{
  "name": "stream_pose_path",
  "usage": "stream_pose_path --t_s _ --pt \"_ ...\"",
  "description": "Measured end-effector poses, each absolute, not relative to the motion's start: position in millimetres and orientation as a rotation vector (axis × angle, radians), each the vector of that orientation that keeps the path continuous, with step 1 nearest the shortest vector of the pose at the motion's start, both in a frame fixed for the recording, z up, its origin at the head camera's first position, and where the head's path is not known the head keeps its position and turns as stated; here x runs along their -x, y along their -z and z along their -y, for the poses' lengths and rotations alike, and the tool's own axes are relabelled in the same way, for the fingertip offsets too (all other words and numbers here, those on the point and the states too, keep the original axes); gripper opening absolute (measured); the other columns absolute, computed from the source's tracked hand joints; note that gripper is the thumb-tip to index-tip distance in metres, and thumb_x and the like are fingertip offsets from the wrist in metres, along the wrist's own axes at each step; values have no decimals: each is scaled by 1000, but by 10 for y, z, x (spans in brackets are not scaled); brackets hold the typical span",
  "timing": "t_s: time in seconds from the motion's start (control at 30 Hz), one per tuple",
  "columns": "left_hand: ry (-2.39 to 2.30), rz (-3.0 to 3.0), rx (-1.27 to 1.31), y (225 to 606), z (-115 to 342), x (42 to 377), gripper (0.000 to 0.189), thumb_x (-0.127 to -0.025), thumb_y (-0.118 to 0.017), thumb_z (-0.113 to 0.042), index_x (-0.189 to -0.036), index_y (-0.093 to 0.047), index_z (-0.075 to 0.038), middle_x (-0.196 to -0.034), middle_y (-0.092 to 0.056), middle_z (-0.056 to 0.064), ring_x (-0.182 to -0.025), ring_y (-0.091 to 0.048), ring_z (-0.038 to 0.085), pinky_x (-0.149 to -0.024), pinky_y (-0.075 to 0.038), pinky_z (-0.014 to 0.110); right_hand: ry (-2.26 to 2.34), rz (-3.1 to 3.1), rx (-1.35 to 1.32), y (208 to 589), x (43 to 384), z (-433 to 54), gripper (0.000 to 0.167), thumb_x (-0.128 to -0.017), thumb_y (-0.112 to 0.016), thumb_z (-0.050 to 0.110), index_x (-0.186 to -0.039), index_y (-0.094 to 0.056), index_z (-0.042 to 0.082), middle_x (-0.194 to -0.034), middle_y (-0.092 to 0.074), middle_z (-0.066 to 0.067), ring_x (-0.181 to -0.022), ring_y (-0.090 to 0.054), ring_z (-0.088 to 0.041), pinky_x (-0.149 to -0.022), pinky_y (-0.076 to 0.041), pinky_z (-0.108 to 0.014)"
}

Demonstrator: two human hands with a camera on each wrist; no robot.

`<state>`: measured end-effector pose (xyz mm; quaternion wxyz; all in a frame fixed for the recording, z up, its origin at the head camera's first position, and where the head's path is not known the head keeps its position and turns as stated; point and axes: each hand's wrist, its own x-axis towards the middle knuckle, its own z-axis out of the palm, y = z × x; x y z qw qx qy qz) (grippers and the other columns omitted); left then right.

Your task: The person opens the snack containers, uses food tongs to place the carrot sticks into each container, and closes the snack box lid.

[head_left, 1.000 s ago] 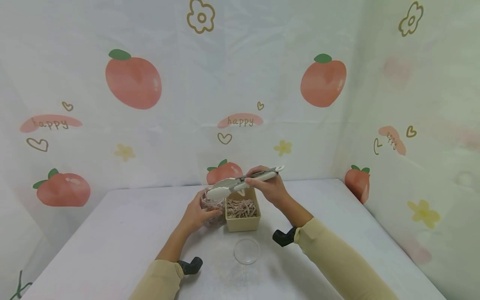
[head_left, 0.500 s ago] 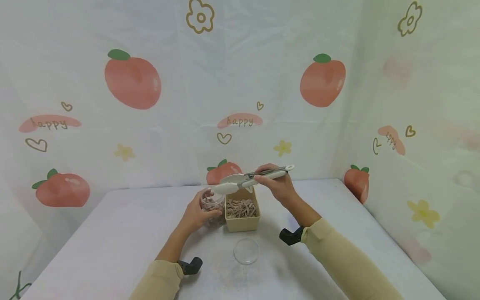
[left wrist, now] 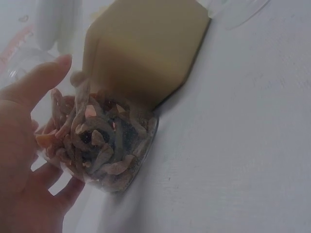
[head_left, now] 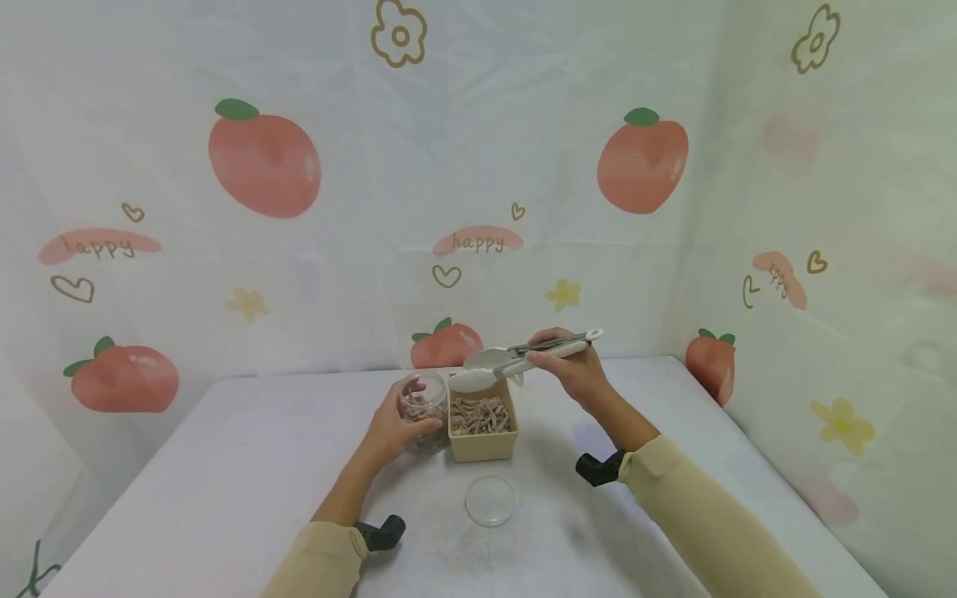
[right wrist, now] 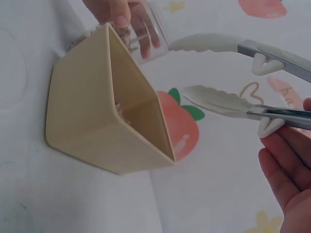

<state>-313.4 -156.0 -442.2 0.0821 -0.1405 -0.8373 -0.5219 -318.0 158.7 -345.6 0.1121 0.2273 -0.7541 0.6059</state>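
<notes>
My left hand (head_left: 387, 429) grips a clear round jar (head_left: 426, 443), thumb on its near side. Twisted brown-grey strips (left wrist: 104, 150) fill the lower part of the jar in the left wrist view. Right beside the jar stands a beige rectangular box (head_left: 483, 449), holding more strips (head_left: 481, 415) of the same kind. My right hand (head_left: 571, 370) holds a pair of tongs (head_left: 473, 381) with white scalloped heads and grey arms. Over the back of the box, the tongs' heads are spread apart; in the right wrist view nothing shows between them.
A clear round lid (head_left: 490, 501) lies on the white table (head_left: 284, 465) in front of the box. Behind the table hangs a white backdrop (head_left: 359, 208) printed with peaches, and it continues along the right side.
My right hand has drawn the tongs rightward, from above the jar to over the box's back. My left hand and the jar stay where they were.
</notes>
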Motion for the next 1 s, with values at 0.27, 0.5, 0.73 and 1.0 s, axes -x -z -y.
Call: stream_pose_path --t_s 0.27,0.5,0.73,1.0 --pt "1666 2487 392 4391 1554 3156 94 -74 -86 -21 -148 -28 -9 -141 -47 15 -131 -40 34 -108 -30 52 -1797 2282 -722 3477 3213 -1656 32 -84 -74 9 -109 -62 -7 -105 -65 -24 -92 -63 -20 -79 -51 -30" --pt "1717 2475 391 4374 1536 3161 103 -74 -86 -21 -150 -19 -8 -145 -43 18 -134 -38 36 -109 -29 53 -1802 2378 -777 3521 3267 -1702 34 -85 -73 4 -113 -59 -8 -108 -63 -28 -89 -63 -18 -78 -51 -29" --pt "1717 2416 400 4376 1515 3160 99 -74 -86 -21 -151 -24 -7 -145 -43 19 -133 -41 34 -107 -34 50 -1772 2533 -799 3527 3288 -1695 39 -84 -74 6 -117 -58 -7 -106 -61 -28 -88 -60 -18 -80 -48 -31" --pt "1570 2467 415 4382 1540 3169 87 -73 -87 -24 -143 -38 -6 -134 -55 16 -125 -50 33 -103 -39 49 -1586 2690 -885 3413 3202 -1620 36 -83 -73 3 -115 -58 -8 -100 -64 -14 -86 -56 -21 -79 -45 -38"
